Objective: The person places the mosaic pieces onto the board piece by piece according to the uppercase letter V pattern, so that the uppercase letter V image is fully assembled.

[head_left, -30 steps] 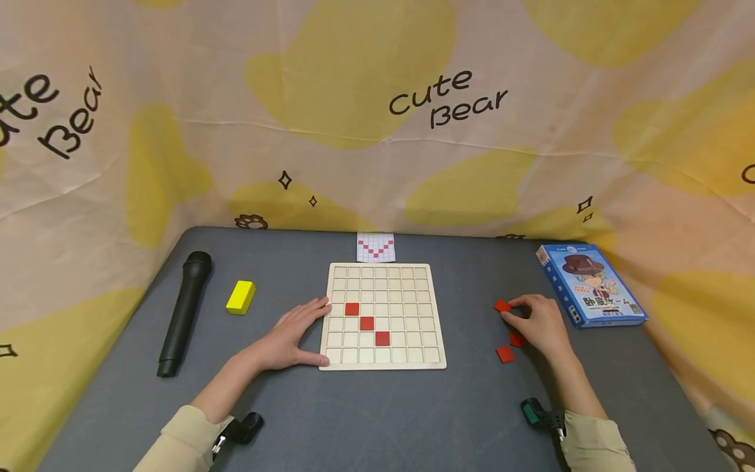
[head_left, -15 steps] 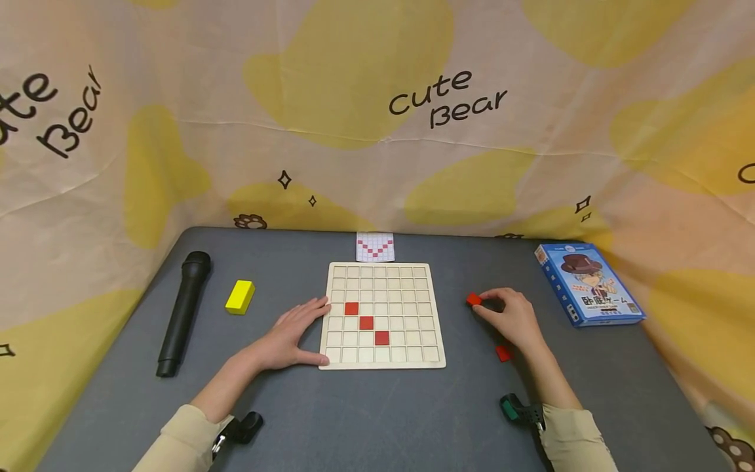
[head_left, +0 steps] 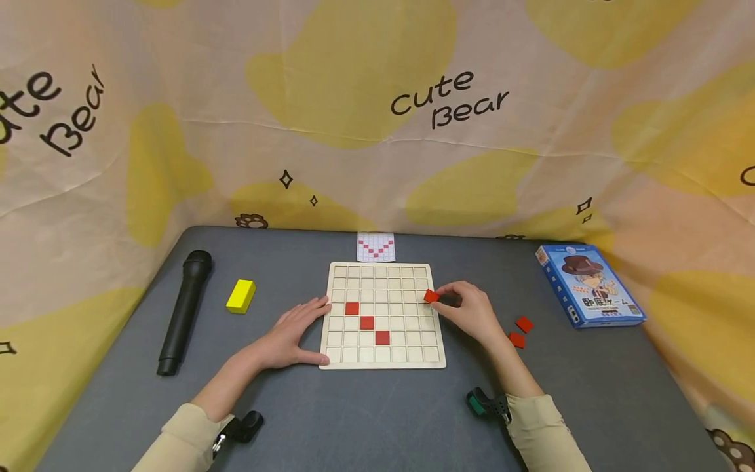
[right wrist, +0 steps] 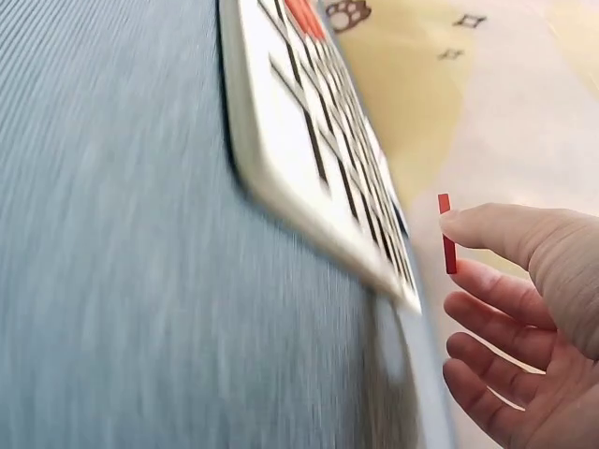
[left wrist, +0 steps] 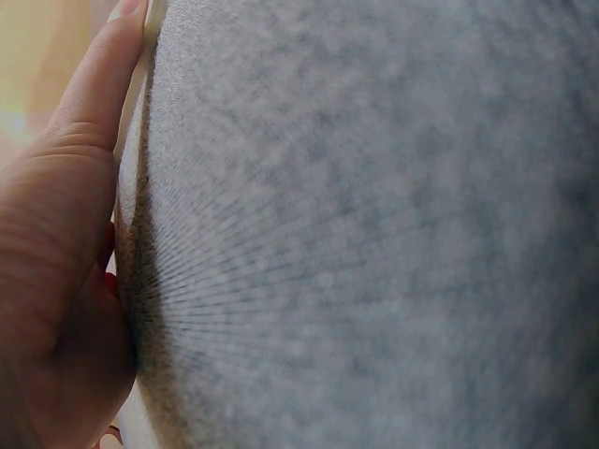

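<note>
A pale grid board (head_left: 407, 354) lies on the grey table, with three red square tiles (head_left: 367, 322) set in a diagonal of its cells. My left hand (head_left: 289, 337) rests against the board's left edge, fingers and thumb spread; the left wrist view shows the thumb (left wrist: 103, 79) along that edge. Between thumb and fingertips my right hand (head_left: 472, 313) pinches another red tile (head_left: 431, 296), over the board's right edge. In the right wrist view this tile (right wrist: 447, 234) is seen thin, edge-on, above the table. Two loose red tiles (head_left: 523, 324) lie right of the right hand.
Behind the board stands a small card (head_left: 375, 247) with a red V pattern on a grid. A black microphone (head_left: 185, 311) and a yellow block (head_left: 240, 297) lie at the left. A blue box (head_left: 592, 285) sits at the back right, before a patterned cloth.
My right hand has carried a red tile leftward from the loose tiles to the board's right edge. The left hand has stayed in place.
</note>
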The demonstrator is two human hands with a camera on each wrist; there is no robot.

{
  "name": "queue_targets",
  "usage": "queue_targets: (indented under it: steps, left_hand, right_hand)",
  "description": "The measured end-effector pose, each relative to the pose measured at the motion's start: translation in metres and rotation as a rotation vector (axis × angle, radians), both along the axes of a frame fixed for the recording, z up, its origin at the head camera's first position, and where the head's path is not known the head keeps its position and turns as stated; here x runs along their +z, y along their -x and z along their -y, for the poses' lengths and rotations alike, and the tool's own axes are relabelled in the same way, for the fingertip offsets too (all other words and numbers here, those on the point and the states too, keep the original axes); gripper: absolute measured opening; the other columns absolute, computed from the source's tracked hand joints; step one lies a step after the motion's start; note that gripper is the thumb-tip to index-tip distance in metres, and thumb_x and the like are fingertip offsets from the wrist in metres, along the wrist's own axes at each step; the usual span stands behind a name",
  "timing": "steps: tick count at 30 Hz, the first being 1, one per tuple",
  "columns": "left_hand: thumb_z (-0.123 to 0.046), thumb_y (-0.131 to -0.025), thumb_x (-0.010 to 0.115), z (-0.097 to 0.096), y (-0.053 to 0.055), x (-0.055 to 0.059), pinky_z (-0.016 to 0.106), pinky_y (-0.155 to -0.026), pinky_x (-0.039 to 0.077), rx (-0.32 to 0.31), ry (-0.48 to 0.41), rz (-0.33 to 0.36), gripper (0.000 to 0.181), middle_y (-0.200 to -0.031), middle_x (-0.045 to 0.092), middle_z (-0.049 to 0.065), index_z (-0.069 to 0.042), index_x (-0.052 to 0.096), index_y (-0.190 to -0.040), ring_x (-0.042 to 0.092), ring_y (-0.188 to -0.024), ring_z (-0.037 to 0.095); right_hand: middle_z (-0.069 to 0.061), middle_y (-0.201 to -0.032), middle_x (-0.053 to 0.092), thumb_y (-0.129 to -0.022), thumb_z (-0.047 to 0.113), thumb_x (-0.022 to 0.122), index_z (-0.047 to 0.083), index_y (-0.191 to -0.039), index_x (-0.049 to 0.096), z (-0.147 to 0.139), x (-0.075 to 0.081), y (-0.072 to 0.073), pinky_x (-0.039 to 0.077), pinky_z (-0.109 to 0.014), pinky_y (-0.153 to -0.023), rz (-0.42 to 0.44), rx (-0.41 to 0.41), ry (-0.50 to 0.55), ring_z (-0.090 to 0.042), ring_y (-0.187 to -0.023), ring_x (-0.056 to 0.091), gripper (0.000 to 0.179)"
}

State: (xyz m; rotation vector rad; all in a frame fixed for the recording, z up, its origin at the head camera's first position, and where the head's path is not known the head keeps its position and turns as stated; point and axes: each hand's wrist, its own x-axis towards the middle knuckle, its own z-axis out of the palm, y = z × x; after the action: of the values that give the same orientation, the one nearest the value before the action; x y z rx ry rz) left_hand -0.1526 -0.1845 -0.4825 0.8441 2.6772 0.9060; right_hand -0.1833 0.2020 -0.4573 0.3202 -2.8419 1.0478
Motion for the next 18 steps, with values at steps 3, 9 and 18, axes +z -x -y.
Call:
queue_targets:
  steps: [3,9,18]
  left_hand:
    - [-0.057,-0.075,0.077,0.0,0.0,0.0,0.058,-0.113,0.013,-0.002,-0.005,0.002,0.1,-0.161,0.022,0.006,-0.011,0.033,-0.152,0.016,-0.147,0.031]
    - [-0.059,-0.075,0.076,0.0,0.0,-0.002,0.058,-0.113,0.013,-0.009,-0.004,-0.002,0.101,-0.161,0.021,0.007,-0.011,0.033,-0.153,0.016,-0.147,0.031]
    - [-0.058,-0.074,0.077,0.003,0.0,0.0,0.057,-0.113,0.013,-0.006,-0.002,0.006,0.103,-0.161,0.018,0.008,-0.01,0.032,-0.153,0.016,-0.147,0.031]
  right_hand:
    - [-0.009,-0.103,0.066,-0.082,0.025,0.079,0.009,-0.102,0.073,0.013,0.002,0.002,0.05,-0.04,-0.076,0.011,0.029,0.022,-0.025,-0.087,0.059,0.026]
    - [-0.008,-0.101,0.067,-0.082,0.024,0.079,0.012,-0.1,0.073,0.04,0.005,0.006,0.046,-0.036,-0.072,0.023,0.087,0.055,-0.025,-0.084,0.057,0.023]
    - [-0.005,-0.1,0.069,-0.081,0.022,0.078,0.012,-0.099,0.074,0.079,0.001,0.014,0.049,-0.035,-0.075,0.03,0.161,0.072,-0.022,-0.085,0.06,0.021]
